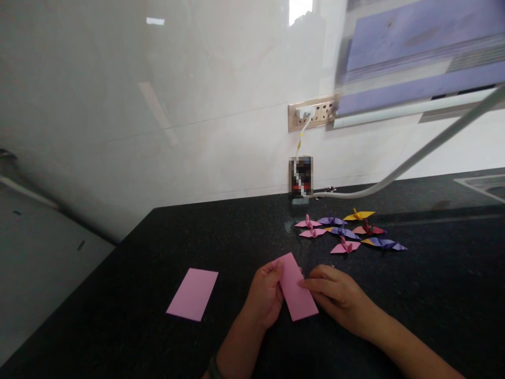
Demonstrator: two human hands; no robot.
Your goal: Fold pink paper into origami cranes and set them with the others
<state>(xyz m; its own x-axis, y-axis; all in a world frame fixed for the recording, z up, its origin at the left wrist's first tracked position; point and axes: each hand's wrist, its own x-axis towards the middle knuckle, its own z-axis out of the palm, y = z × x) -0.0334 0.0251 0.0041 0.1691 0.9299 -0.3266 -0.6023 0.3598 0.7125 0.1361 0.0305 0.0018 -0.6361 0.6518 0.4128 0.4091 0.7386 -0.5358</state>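
Note:
A folded pink paper strip [295, 288] lies on the black countertop [118, 326] between both my hands. My left hand [265, 296] curls round its left edge, fingers closed on the paper. My right hand [335, 295] presses its fingertips onto the strip's right edge. A second pink paper rectangle [193, 293] lies flat to the left, apart from both hands. Behind the strip sit several folded paper cranes [347, 231] in pink, purple, yellow and red.
A white tiled wall backs the counter, with a socket strip [313, 113] and a plugged white cable [414, 158] running right. A small blurred device [301, 176] leans on the wall. The counter's left edge drops off toward a grey floor.

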